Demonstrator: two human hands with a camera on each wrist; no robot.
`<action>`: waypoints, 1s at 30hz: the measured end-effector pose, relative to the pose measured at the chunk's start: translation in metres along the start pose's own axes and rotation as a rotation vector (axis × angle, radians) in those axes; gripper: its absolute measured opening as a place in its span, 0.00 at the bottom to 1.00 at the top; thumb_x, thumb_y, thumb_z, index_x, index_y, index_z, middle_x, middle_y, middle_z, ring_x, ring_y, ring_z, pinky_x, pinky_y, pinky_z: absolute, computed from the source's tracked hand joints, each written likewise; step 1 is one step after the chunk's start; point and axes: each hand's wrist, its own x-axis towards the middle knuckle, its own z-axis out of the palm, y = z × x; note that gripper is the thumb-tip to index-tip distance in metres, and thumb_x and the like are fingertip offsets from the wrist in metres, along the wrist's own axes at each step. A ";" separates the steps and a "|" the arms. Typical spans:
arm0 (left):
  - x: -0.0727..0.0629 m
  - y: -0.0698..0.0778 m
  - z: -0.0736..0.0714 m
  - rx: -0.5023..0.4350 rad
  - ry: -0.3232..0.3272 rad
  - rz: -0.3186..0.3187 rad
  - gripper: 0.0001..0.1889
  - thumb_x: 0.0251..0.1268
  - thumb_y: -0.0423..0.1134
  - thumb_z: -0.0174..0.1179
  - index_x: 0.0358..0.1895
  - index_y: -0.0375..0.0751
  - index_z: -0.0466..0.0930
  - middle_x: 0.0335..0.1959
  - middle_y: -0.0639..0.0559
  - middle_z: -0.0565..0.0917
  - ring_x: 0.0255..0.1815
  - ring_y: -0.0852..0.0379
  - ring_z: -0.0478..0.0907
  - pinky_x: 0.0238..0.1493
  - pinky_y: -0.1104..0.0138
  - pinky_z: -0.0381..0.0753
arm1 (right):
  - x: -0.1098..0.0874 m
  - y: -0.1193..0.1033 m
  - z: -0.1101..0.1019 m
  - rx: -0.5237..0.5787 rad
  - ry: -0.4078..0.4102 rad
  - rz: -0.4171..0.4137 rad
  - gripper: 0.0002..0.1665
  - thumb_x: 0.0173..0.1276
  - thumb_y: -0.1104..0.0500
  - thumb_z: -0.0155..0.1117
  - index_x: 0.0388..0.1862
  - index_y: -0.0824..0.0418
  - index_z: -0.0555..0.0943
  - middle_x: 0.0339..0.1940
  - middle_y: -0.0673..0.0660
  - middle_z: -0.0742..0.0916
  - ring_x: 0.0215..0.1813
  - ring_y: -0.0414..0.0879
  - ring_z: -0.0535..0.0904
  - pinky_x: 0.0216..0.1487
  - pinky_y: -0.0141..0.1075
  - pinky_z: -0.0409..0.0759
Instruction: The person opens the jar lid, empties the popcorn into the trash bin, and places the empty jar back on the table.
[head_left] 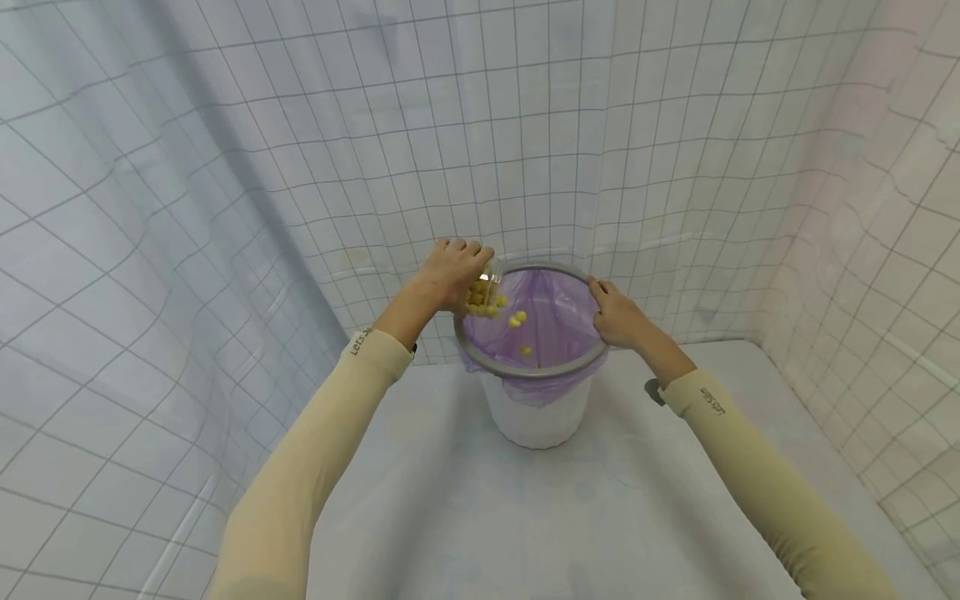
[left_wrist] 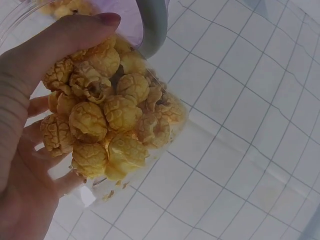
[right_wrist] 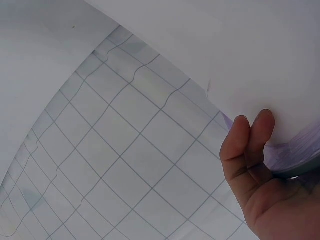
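In the head view my left hand (head_left: 453, 273) grips a clear jar (head_left: 493, 280) of yellow popcorn, tipped over a white trash bin (head_left: 534, 421). Several loose popcorn pieces (head_left: 517, 319) are in mid-air below the jar's mouth. A purple bag (head_left: 558, 310) lines the bin and folds over its grey rim (head_left: 536, 372). The left wrist view shows many caramel-coloured popcorn balls (left_wrist: 107, 112) inside the jar, with thumb and fingers around it. My right hand (head_left: 619, 318) holds the bin's rim on the right side; in the right wrist view, fingers (right_wrist: 237, 145) curl against the bin's outer wall (right_wrist: 270, 60).
The bin stands on a white-covered table (head_left: 525, 525), close to its back edge. Grid-patterned white sheeting (head_left: 517, 142) hangs behind and along both sides.
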 end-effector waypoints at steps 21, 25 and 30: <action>0.001 0.007 -0.004 0.081 0.038 0.028 0.49 0.45 0.55 0.83 0.68 0.42 0.65 0.64 0.42 0.77 0.68 0.40 0.74 0.72 0.46 0.72 | -0.001 -0.003 -0.001 0.007 -0.011 0.002 0.43 0.72 0.67 0.38 0.83 0.74 0.42 0.81 0.79 0.55 0.81 0.77 0.53 0.82 0.64 0.53; 0.000 0.005 -0.002 0.105 0.051 0.028 0.49 0.41 0.52 0.86 0.66 0.42 0.67 0.61 0.42 0.78 0.65 0.40 0.77 0.69 0.48 0.75 | 0.000 -0.002 -0.001 0.005 -0.013 -0.001 0.43 0.72 0.66 0.38 0.83 0.74 0.42 0.81 0.79 0.55 0.81 0.76 0.54 0.82 0.64 0.54; 0.001 0.004 -0.002 0.121 0.012 0.028 0.49 0.42 0.45 0.85 0.68 0.42 0.65 0.63 0.42 0.77 0.66 0.40 0.75 0.70 0.48 0.73 | -0.001 -0.002 -0.001 -0.001 -0.019 -0.004 0.42 0.72 0.66 0.38 0.83 0.74 0.42 0.81 0.79 0.55 0.81 0.76 0.54 0.82 0.64 0.54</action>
